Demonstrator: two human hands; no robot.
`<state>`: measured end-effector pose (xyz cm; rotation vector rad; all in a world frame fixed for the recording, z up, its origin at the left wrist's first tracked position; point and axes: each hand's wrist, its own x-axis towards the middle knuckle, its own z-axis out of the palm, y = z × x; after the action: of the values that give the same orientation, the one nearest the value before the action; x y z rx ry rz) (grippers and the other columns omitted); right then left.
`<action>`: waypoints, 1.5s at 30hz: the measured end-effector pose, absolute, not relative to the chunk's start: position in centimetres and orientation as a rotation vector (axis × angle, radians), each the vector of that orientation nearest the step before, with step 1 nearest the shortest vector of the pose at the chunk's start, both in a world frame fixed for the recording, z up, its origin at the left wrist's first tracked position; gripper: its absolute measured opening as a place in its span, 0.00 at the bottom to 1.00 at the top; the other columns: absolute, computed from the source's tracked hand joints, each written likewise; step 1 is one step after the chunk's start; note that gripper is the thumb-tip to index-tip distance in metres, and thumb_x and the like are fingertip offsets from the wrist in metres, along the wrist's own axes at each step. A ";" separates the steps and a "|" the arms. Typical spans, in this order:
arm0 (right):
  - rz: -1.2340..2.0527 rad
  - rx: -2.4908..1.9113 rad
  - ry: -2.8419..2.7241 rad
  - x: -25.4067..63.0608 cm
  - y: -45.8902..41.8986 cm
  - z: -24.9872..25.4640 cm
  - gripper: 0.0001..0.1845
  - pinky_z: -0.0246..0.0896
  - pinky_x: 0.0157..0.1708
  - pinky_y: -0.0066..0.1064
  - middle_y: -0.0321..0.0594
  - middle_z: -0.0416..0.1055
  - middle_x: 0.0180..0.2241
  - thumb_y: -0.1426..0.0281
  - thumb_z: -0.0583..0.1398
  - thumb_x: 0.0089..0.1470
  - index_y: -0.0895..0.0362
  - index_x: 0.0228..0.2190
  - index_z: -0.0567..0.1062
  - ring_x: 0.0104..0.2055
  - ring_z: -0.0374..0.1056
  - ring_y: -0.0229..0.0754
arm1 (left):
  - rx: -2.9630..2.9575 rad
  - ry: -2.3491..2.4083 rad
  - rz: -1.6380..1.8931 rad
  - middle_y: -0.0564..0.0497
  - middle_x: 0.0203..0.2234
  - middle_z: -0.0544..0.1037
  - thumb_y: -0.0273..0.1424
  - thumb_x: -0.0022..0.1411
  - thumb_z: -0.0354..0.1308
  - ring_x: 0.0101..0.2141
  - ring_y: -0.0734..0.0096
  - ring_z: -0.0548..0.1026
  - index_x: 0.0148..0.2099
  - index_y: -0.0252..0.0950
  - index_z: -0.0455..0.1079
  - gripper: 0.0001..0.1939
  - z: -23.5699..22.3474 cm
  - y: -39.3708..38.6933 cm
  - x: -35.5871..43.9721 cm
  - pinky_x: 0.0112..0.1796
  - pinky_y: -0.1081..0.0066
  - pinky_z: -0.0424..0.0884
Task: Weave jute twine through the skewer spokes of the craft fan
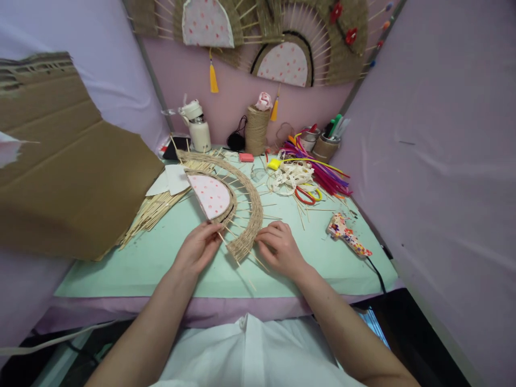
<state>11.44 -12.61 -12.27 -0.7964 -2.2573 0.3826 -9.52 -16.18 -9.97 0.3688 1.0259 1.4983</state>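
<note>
Your left fingers [209, 230] pinch the lower straight edge of a half-round fan [250, 228], raised over the worktop [157, 271]; your right fingers [274, 232] are narrow at its outer rim, though you cannot tell whether they grip.

The fan already has 1 smooth, pink-spotted panel [212, 194], 1 dark-edged inner arch and 1 wide, coarse twine band [257, 207]. Thin sticks radiate bare between them and poke out beyond; no tassel shows.

At 10 o'clock lie loose sticks [155, 215]; at 12, a twine spool [257, 129]; at 2, a floral glue gun [344, 234]. Above 12 hang similar fans [338, 64] with yellow tassels [213, 78].
</note>
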 end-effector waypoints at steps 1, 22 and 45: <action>0.386 -0.800 -2.241 11.5 -12.6 -12.2 0.09 0.55 0.44 0.41 0.40 0.77 0.35 0.73 0.56 0.57 0.54 0.34 0.77 0.42 0.63 0.45 | 0.361 0.982 1.468 0.43 0.40 0.78 0.19 0.51 0.60 0.40 0.66 0.77 0.48 0.30 0.69 0.20 -10.0 -16.3 -9.1 0.45 0.66 0.74; 0.237 -0.803 -1.599 12.4 -14.8 -12.9 0.09 0.60 0.39 0.43 0.42 0.64 0.35 0.72 0.58 0.51 0.52 0.36 0.65 0.39 0.64 0.46 | 0.312 0.807 1.376 0.43 0.51 0.76 0.17 0.56 0.57 0.50 0.60 0.74 0.63 0.41 0.55 0.35 -10.3 -17.8 -5.8 0.54 0.59 0.69; 1.985 -0.843 -0.811 9.7 -13.3 -11.7 0.09 0.54 0.23 0.25 0.34 0.68 0.23 0.65 0.66 0.45 0.59 0.24 0.76 0.22 0.59 0.31 | 0.327 0.774 1.340 0.45 0.52 0.75 0.15 0.55 0.57 0.48 0.60 0.76 0.66 0.44 0.52 0.39 -10.5 -18.5 -6.0 0.53 0.56 0.69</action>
<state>9.72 -13.32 -11.72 -0.8433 -0.8114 1.9852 -6.03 -18.50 -10.46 0.3267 0.7742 1.3403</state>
